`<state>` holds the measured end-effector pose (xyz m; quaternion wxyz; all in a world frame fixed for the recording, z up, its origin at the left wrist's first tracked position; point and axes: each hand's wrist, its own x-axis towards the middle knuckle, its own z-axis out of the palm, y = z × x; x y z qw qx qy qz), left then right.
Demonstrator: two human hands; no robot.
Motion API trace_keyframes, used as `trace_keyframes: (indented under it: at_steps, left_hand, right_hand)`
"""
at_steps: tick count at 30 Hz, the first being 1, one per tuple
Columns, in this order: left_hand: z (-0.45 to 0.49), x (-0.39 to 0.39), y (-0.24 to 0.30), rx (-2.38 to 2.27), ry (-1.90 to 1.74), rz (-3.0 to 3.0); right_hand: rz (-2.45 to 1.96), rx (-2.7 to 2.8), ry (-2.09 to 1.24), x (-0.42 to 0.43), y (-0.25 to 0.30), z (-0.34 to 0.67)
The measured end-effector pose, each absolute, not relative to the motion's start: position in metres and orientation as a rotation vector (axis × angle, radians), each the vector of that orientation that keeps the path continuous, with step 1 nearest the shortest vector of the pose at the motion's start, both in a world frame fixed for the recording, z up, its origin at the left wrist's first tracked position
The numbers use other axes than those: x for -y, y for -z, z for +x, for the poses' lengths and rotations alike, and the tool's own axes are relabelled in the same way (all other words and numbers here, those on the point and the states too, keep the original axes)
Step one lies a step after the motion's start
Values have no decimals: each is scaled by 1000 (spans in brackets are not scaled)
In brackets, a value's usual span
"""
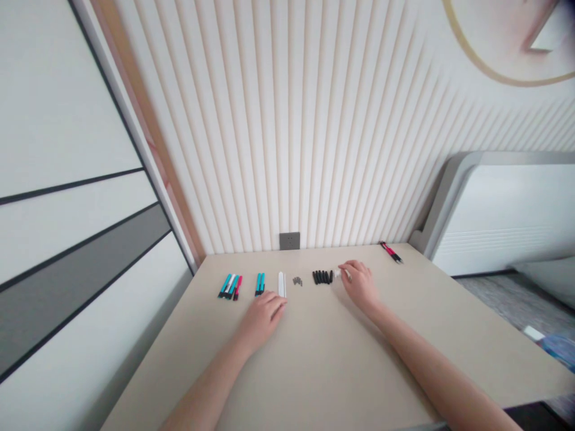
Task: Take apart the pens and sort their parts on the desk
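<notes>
My right hand (360, 286) is at the right end of a row of parts, its thumb and index finger closed around a small white part (337, 273). Just left of it lie several short black tubes (322, 277), side by side. My left hand (264, 317) rests on the table with curled fingers near the lower end of thin white sticks (281, 284); what is in its fingertips, if anything, is hidden. Two teal pen barrels (260, 284) with dark ends lie just beyond this hand. Small grey pieces (297, 281), perhaps springs, sit between the sticks and the black tubes.
At the left of the beige table (332, 359) lies a group of teal, white and pink pen barrels (230, 287). Pink-and-black pens (391, 252) lie at the back right. A ribbed wall with a dark socket (290, 240) borders the back; a bed headboard (503, 209) stands at right.
</notes>
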<state>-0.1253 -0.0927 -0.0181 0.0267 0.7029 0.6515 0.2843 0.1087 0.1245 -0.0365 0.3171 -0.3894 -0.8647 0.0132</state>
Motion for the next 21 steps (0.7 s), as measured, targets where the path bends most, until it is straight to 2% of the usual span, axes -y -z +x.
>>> trace_keyframes:
  at_steps: [6, 17, 21]
  left_hand:
    - [-127, 96, 19, -2066, -842, 2232]
    - [-123, 95, 19, -2061, -780, 2246]
    - [-138, 94, 19, -2332, -759, 2165]
  right_hand:
    - [-772, 2519, 75, -74, 38, 60]
    - [-795, 2493, 24, -76, 49, 68]
    - [-820, 2513, -1, -73, 45, 68]
